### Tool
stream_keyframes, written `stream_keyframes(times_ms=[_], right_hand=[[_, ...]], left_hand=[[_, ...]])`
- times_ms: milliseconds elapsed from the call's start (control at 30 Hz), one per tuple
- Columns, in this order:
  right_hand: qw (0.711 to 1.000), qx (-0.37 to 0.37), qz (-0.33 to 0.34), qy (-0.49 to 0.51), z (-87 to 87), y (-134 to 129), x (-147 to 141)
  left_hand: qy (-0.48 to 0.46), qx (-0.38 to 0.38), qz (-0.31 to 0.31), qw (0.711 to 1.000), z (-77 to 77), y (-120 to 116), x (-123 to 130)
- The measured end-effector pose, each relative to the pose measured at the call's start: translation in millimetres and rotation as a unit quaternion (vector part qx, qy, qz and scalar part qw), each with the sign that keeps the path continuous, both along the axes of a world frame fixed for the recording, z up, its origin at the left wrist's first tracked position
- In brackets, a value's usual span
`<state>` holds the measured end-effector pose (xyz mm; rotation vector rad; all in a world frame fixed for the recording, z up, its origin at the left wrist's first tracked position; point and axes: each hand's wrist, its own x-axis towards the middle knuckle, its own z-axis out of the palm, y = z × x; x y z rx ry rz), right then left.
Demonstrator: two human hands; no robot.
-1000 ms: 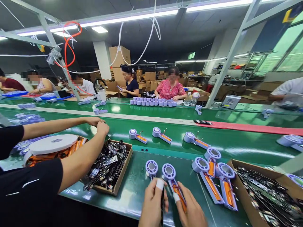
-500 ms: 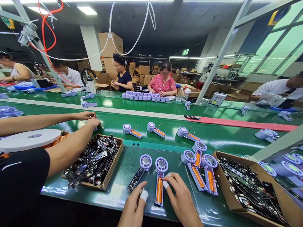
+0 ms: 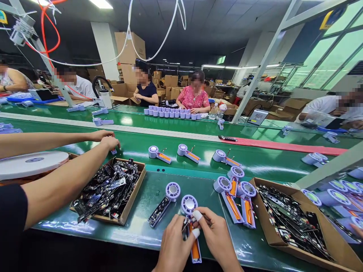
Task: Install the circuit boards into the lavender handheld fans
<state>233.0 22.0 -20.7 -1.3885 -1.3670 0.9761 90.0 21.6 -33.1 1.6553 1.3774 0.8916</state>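
A lilac handheld fan (image 3: 189, 205) lies in front of me, its handle uncovered to show an orange battery (image 3: 195, 250). Over its neck, my left hand (image 3: 176, 237) is closed, with white tape on a fingertip; a small thing at its fingertips is too hidden to name. My right hand (image 3: 217, 232), also taped, pinches the thin wires (image 3: 194, 218) at the fan's neck. Just left lies another lilac fan (image 3: 172, 191) with a black circuit board (image 3: 159, 211) along its handle. Several fans with orange batteries (image 3: 233, 207) sit grouped to the right.
Cardboard boxes of circuit boards stand left (image 3: 124, 216) and right (image 3: 273, 238). A co-worker's arms (image 3: 70, 175) reach across the left box. Several fans (image 3: 153, 152) lie on the green belt (image 3: 133, 149). A black cutter (image 3: 227, 138) lies farther back.
My left hand has moved right, from beside the neighbouring fan onto the fan with the exposed battery. My hands now meet at its neck. That fan has shifted slightly toward me.
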Motion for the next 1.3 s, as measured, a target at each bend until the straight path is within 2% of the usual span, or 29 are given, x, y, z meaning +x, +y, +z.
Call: stream_keyframes(times_ms=[100, 233, 367, 500, 567, 633, 700, 767, 867, 1033, 1300], right_hand=[[1.000, -0.012, -0.015, 0.022, -3.1, -0.8, -1.4], [0.999, -0.023, -0.025, 0.035, -6.8, -2.7, -1.1], [0.998, -0.005, -0.066, -0.022, -15.6, -3.6, 6.5], [0.990, 0.005, -0.090, -0.112, -19.8, -5.7, 13.2], [0.975, 0.049, -0.102, -0.193, -13.7, -9.0, 10.4], [0.949, 0.143, -0.098, -0.263, -2.6, -13.0, 3.0], [0.923, 0.240, -0.053, -0.295, 8.3, -15.8, -6.0], [0.914, 0.270, 0.021, -0.304, 12.7, -16.4, -13.0], [0.924, 0.220, 0.088, -0.300, 2.7, -14.3, -15.5], [0.946, 0.195, 0.086, -0.245, -20.9, -13.2, -11.5], [0.967, 0.172, 0.070, -0.174, -19.4, -14.1, -15.4]], left_hand=[[0.001, -0.003, 0.015, 1.000, 2.3, 0.0, 8.3], [-0.053, -0.060, 0.014, 0.997, 11.8, 5.7, 8.9], [-0.088, -0.102, -0.007, 0.991, 14.1, 13.3, -2.1], [-0.097, -0.109, -0.016, 0.989, 10.0, 14.0, -14.1], [-0.099, -0.102, -0.012, 0.990, 7.8, 13.1, -17.5], [-0.103, -0.095, -0.011, 0.990, 6.1, 12.8, -18.9], [-0.111, -0.086, -0.014, 0.990, 5.0, 13.0, -18.8], [-0.130, -0.079, -0.013, 0.988, 4.5, 13.1, -17.9], [-0.182, -0.086, 0.025, 0.979, 4.0, 12.6, -16.3], [-0.266, -0.114, 0.088, 0.953, 4.3, 9.2, -15.3], [-0.225, -0.119, 0.077, 0.964, 4.4, 5.2, -22.3]])
